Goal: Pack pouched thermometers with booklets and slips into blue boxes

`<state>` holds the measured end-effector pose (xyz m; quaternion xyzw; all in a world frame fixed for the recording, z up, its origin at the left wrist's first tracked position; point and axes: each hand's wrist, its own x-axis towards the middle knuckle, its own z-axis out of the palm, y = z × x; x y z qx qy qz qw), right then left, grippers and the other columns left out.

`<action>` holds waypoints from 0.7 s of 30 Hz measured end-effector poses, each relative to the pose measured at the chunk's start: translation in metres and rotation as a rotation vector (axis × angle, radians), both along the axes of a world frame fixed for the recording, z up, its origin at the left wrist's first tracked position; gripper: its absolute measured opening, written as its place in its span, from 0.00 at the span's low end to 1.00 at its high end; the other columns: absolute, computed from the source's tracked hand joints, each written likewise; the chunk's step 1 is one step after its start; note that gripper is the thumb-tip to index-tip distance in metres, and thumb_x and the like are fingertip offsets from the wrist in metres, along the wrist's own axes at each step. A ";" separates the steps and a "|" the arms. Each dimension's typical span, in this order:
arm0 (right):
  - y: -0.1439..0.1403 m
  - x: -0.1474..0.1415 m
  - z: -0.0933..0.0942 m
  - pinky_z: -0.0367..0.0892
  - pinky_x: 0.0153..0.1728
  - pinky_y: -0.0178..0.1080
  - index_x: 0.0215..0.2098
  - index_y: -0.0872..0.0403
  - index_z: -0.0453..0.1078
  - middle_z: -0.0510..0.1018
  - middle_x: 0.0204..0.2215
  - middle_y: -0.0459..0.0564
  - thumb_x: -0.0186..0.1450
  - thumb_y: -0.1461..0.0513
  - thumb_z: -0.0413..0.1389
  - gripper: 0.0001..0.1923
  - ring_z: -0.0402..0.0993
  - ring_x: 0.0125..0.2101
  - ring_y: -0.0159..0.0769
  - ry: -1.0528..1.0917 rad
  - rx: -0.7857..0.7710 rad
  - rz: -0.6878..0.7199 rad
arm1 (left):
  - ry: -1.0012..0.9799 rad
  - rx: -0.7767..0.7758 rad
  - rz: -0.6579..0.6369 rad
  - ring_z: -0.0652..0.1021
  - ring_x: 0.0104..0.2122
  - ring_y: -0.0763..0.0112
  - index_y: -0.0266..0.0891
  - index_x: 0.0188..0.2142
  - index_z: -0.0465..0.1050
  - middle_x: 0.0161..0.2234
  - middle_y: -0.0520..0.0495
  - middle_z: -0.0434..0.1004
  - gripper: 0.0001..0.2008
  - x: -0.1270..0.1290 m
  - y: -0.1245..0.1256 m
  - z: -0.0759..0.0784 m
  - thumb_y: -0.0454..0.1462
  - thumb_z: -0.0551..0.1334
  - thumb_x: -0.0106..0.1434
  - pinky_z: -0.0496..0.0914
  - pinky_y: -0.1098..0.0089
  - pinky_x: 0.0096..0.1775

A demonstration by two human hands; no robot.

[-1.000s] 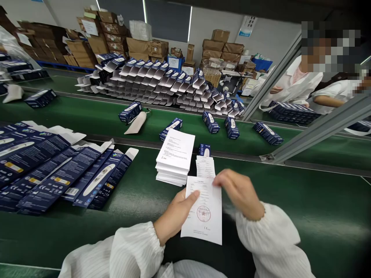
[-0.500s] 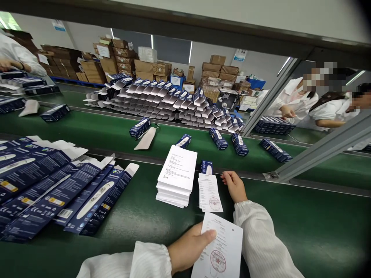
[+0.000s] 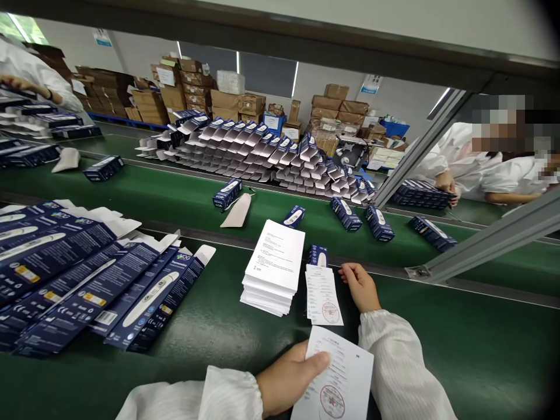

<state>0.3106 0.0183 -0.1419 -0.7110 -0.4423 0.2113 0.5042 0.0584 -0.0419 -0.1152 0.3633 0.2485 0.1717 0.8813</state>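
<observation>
Fingers of the worker's left hand (image 3: 291, 376) pinch a printed sheet (image 3: 339, 379) bearing a red stamp, thumb on top, low over the green table (image 3: 459, 338) near its front edge. Beyond it, the right hand (image 3: 361, 286) rests on the table with its fingers loosely curled and holding nothing, fingertips just beside a small pile of stamped slips (image 3: 322, 294). A thicker stack of white leaflets (image 3: 275, 265) stands to the left of those slips, and one small blue box (image 3: 318, 255) sits upright right behind them. Flattened blue cartons (image 3: 87, 274) fan out across the table's left side, overlapping one another. On the conveyor belt (image 3: 175, 198) past the table, closed blue boxes (image 3: 345, 213) lie scattered, with a white pouch (image 3: 238, 211) next to one. Rows of opened cartons (image 3: 262, 151) crowd the far bench, brown shipping boxes (image 3: 336, 102) stacked against the wall behind. At right, past a slanted metal rail (image 3: 481, 242), two co-workers in white coats (image 3: 503, 175) handle more blue boxes.
</observation>
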 end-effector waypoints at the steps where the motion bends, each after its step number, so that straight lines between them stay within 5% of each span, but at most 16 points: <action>1: 0.000 0.000 0.000 0.70 0.36 0.42 0.36 0.55 0.70 0.78 0.32 0.53 0.60 0.42 0.53 0.25 0.73 0.32 0.41 0.001 -0.002 0.003 | 0.012 0.010 -0.005 0.77 0.44 0.55 0.34 0.49 0.72 0.41 0.37 0.79 0.25 0.000 0.000 0.000 0.49 0.64 0.57 0.66 0.54 0.50; 17: 0.000 0.002 -0.001 0.71 0.36 0.43 0.36 0.55 0.72 0.78 0.32 0.54 0.58 0.42 0.55 0.25 0.74 0.33 0.41 0.028 0.002 0.016 | 0.069 0.070 -0.052 0.75 0.49 0.53 0.34 0.52 0.69 0.45 0.38 0.77 0.27 -0.002 0.002 0.001 0.49 0.62 0.59 0.66 0.55 0.51; 21: 0.002 0.009 0.022 0.71 0.37 0.46 0.38 0.57 0.71 0.78 0.34 0.56 0.59 0.43 0.54 0.26 0.74 0.33 0.43 0.024 0.040 -0.013 | 0.051 0.059 -0.046 0.74 0.51 0.52 0.34 0.52 0.69 0.46 0.38 0.77 0.27 -0.003 0.003 -0.001 0.49 0.62 0.59 0.66 0.54 0.52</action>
